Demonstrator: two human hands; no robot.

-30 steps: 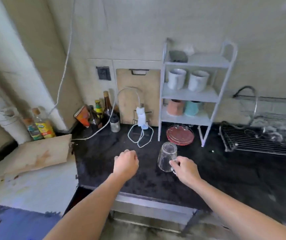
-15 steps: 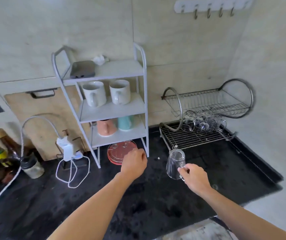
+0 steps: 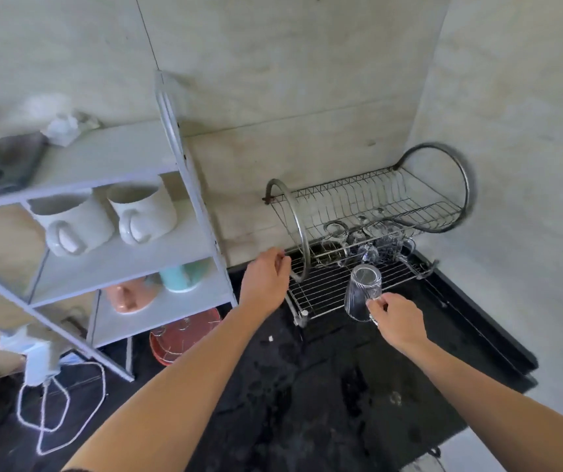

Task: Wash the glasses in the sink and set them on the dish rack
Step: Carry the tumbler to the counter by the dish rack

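Observation:
My right hand (image 3: 396, 321) pinches the rim of a clear glass (image 3: 361, 292), held upside down just over the lower shelf of the wire dish rack (image 3: 321, 291). Several clear glasses (image 3: 368, 240) stand at the back of that shelf. My left hand (image 3: 264, 281) hovers with curled fingers at the rack's left end, beside its round metal hoop, holding nothing. The sink is out of view.
A white three-tier shelf (image 3: 130, 253) with two white mugs (image 3: 106, 219), a pink cup and a teal cup stands left of the rack. A red plate (image 3: 184, 335) lies under it. A white charger with its cable (image 3: 41, 362) sits on the wet black counter (image 3: 307, 386).
The view has swung right and closer to the rack. Both hands moved forward; the right hand carried the glass from over the counter to over the rack's lower shelf.

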